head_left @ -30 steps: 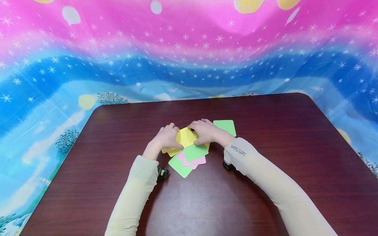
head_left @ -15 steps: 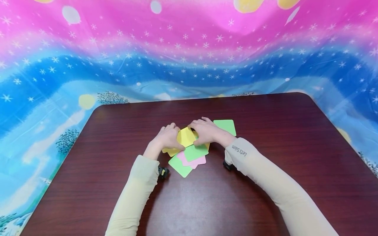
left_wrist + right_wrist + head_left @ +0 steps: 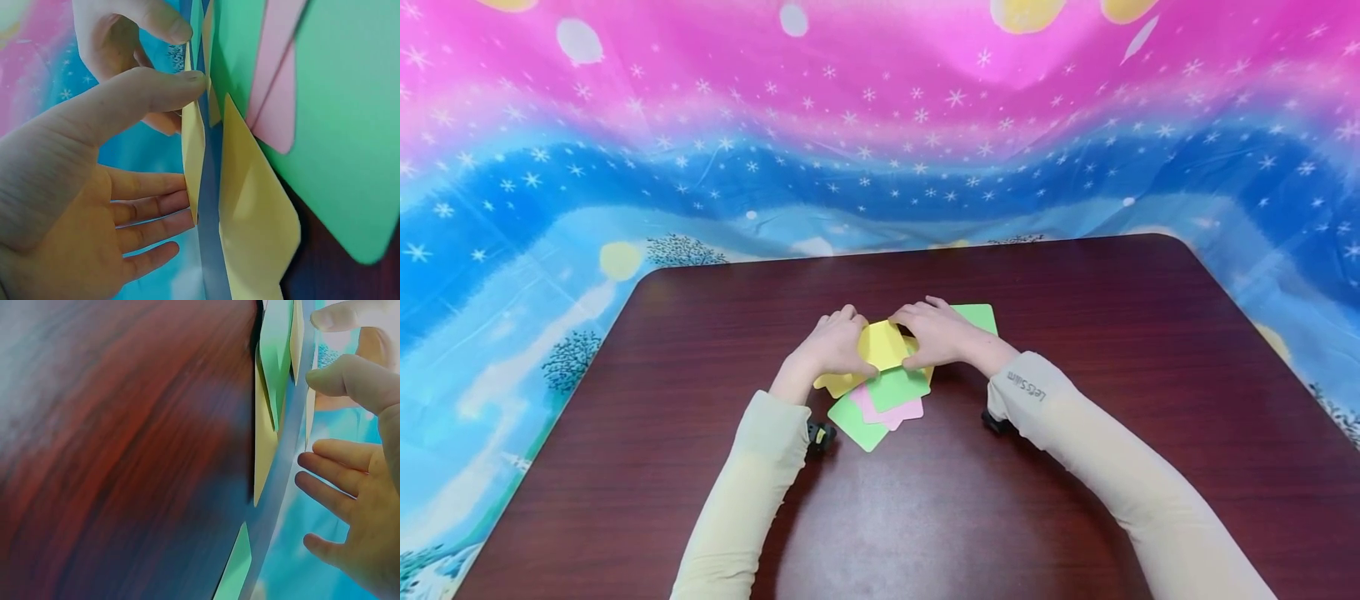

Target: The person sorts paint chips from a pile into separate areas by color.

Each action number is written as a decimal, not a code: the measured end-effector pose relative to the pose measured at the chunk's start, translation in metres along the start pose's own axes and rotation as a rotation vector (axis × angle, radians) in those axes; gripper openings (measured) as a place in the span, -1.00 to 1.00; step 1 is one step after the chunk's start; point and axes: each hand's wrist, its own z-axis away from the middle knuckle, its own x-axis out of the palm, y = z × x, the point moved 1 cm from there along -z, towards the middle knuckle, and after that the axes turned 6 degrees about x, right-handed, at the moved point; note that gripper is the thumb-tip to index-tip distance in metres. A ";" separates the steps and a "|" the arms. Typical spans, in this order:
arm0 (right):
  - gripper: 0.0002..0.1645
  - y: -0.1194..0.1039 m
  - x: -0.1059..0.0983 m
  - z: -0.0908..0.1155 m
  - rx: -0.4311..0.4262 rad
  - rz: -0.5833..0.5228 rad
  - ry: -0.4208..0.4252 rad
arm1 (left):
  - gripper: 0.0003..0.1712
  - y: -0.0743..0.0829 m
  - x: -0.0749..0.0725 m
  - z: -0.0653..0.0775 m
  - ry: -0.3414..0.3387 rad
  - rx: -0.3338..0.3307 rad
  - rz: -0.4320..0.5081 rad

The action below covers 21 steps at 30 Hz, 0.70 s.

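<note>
A yellow card [image 3: 883, 345] is raised over the pile between my two hands. My left hand [image 3: 832, 343] pinches its left side, the thumb at the near corner and the fingers behind; the left wrist view shows the card [image 3: 192, 140] edge-on between thumb and fingertips. At the right side, my right hand [image 3: 942, 335] pinches it likewise, with the little finger held away in the right wrist view. Below lie overlapping cards: a green card [image 3: 898, 388], pink cards [image 3: 893, 413], another green card [image 3: 856, 422] nearest me, and yellow cards [image 3: 838, 385] partly hidden by my hands.
A separate green card [image 3: 979, 317] lies at the back right, partly behind my right hand. The dark wooden table [image 3: 1075, 333] extends around the cards. A patterned cloth [image 3: 880, 167] hangs along its back and sides.
Both hands have shifted a little to the right with the yellow card between them. My right hand now covers more of the separate green card. The pile has stayed put.
</note>
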 end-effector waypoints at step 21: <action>-0.14 0.018 -0.009 0.023 -0.007 -0.057 0.053 | -0.09 0.019 -0.003 -0.008 0.023 0.054 -0.014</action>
